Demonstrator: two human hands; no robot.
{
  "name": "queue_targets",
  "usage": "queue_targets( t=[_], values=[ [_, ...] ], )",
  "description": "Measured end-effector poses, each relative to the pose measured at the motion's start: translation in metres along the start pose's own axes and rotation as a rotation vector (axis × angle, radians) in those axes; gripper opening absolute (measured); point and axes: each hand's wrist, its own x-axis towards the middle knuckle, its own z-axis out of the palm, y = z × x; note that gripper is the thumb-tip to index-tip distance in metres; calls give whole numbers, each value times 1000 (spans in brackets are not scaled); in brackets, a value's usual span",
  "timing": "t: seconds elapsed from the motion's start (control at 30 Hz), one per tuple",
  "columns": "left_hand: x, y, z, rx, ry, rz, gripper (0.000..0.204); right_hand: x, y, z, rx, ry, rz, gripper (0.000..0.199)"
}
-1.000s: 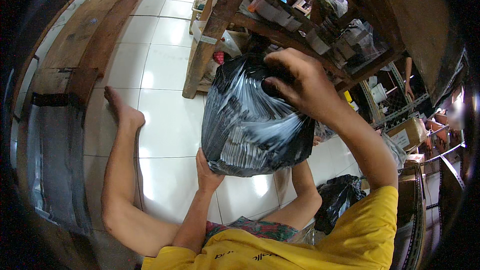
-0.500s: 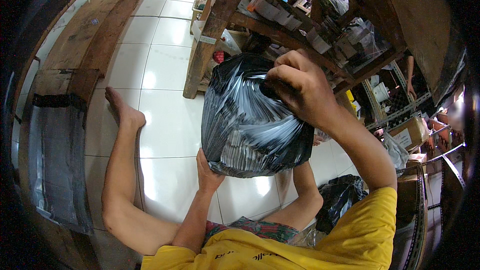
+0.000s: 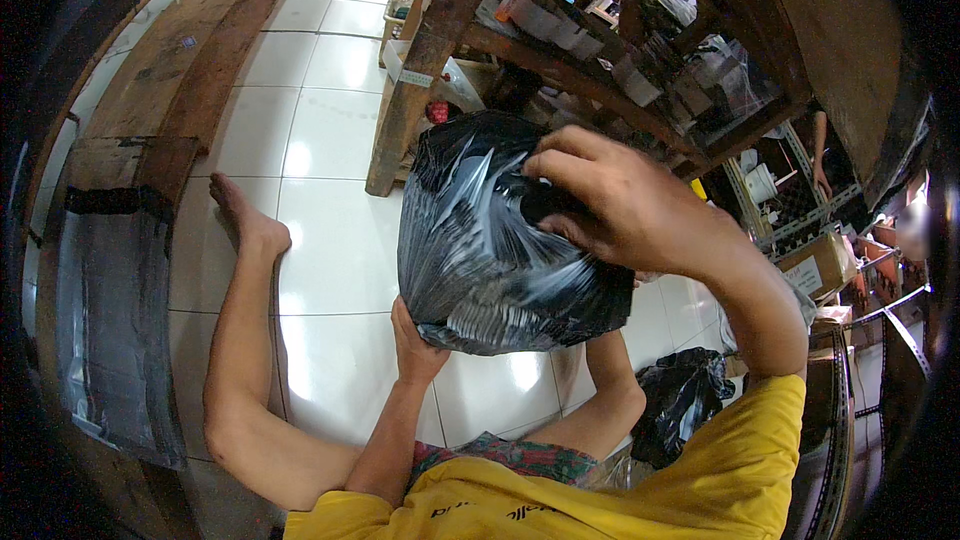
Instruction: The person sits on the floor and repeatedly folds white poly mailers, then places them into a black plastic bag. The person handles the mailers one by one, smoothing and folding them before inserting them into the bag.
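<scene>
Right hand (image 3: pixel 635 198) has thumb and fingers apart at the far, right side of the black plastic bundle (image 3: pixel 470 260), which, held over the floor (image 3: pixel 335 250), could tip if the left hand (image 3: pixel 418 352), its grip too hidden to tell, slips from the near left corner.

Black plastic bundle (image 3: pixel 490 260): left hand (image 3: pixel 416 348) grips its lower-left edge, right hand (image 3: pixel 635 195) curls at its upper right; crumpled black bag (image 3: pixel 680 402) to its lower right.
</scene>
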Motion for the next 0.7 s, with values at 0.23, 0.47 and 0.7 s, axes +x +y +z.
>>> queue_targets(
  t=[0.23, 0.47, 0.7],
  values=[
    [3, 9, -1, -19, -25, -48, 124, 18, 5, -6, -180, -166, -8, 47],
    [-2, -1, 0, -12, -15, -28, 122, 20, -18, -6, -161, -271, 147, 38],
    [3, 7, -2, -10, -28, -15, 122, 17, 7, 5, 71, -320, 74, 48]
  ],
)
